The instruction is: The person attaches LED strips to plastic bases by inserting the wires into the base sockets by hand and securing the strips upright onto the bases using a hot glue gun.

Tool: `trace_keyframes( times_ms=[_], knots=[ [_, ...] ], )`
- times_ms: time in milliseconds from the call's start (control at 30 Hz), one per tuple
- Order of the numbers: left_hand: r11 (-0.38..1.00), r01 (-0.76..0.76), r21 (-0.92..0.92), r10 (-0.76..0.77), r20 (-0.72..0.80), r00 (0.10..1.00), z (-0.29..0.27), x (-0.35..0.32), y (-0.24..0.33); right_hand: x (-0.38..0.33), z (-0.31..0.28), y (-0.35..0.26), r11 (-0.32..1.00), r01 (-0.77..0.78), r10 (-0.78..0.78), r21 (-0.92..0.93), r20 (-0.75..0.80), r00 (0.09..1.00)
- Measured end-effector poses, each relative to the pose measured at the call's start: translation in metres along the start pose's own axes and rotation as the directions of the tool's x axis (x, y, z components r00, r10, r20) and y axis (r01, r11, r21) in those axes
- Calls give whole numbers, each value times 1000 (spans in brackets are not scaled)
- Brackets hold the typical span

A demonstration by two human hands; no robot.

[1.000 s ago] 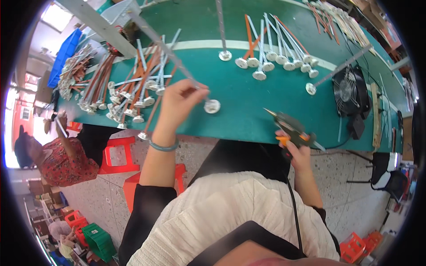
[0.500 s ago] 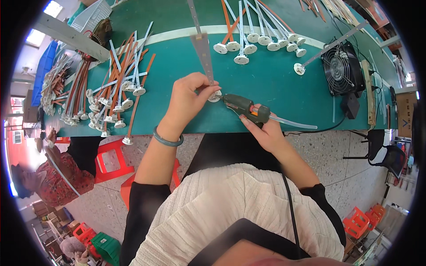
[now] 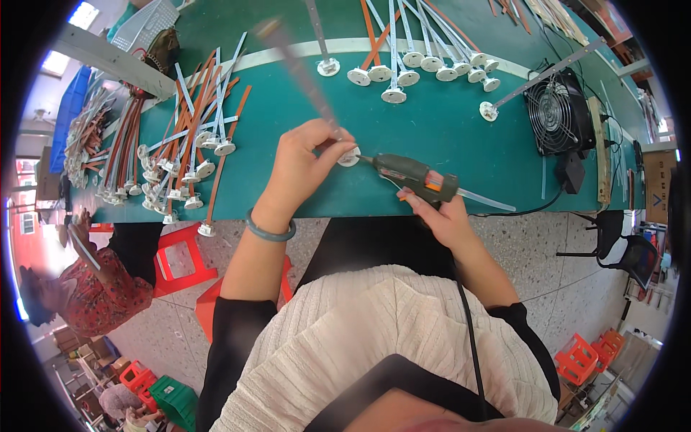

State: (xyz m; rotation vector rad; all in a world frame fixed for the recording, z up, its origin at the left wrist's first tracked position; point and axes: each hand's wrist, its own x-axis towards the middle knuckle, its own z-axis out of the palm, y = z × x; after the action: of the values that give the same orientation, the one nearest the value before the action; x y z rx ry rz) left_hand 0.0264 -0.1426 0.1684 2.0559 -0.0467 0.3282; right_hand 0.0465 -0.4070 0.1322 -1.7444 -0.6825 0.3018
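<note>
My left hand (image 3: 304, 160) pinches the lower end of a long perforated strip (image 3: 309, 86) between thumb and fingers. The strip is blurred and leans up to the left. At its foot a small white disc (image 3: 350, 158) shows beside my fingertips. My right hand (image 3: 443, 217) is closed around a dark green glue gun (image 3: 412, 175), whose nozzle points left, close to the disc but apart from it. A clear glue stick (image 3: 488, 201) pokes out of the gun's back end. Just beyond, another strip (image 3: 317, 29) stands on a white disc base.
Bundles of brown and silvery strips with white bases (image 3: 191, 147) lie left on the green table (image 3: 288, 205). More such strips (image 3: 414, 43) are at the back. A black fan (image 3: 558, 111) stands right, near a strip on a disc (image 3: 489, 111). A person (image 3: 108, 288) sits at left.
The top of the strip in my left hand has swung left, uncovering the base of the strip behind. The glue gun has drawn back slightly to the right from the disc.
</note>
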Motion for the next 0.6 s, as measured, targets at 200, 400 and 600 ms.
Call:
trace_keyframes(
  times_ms=[200, 400, 600],
  knots=[
    [985, -131, -115, 140, 76, 987, -13, -12, -3, -16, -23, 18, 758, -97, 132, 645, -6, 991],
    [991, -95, -90, 103, 87, 991, -12, -12, 1, -15, -23, 19, 746, -84, 100, 660, 14, 995],
    [986, -21, -164, 25, 19, 1000, -3, -9, 7, -21, -45, 19, 804, -3, 73, 595, -94, 993]
  ],
)
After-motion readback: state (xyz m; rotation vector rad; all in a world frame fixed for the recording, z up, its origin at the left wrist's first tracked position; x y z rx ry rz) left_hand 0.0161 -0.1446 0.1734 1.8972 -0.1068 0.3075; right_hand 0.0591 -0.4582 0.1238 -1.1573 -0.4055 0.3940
